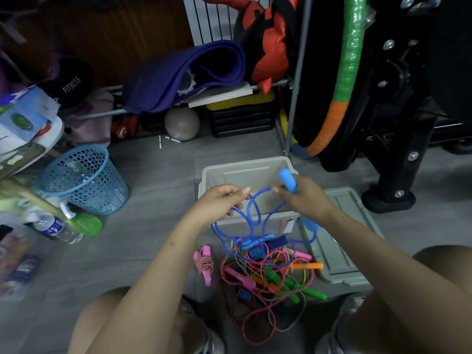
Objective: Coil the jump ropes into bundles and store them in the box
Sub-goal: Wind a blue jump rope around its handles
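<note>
Both hands [222, 200] [304, 198] hold blue rope [255, 208] above box [245, 172].

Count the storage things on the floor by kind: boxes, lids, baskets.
Grey storage box: 1
Grey box lid: 1
Blue mesh basket: 1
Total: 3

The right hand [304, 198] hides the middle of one blue handle [288, 180]. The other blue handle [310, 224] pokes out below that wrist, its top hidden. Below both hands, the ropes [268, 269] are too tangled to count. Far left of the left hand [222, 200], the packets [18, 264] are blurry and cut off.
</note>
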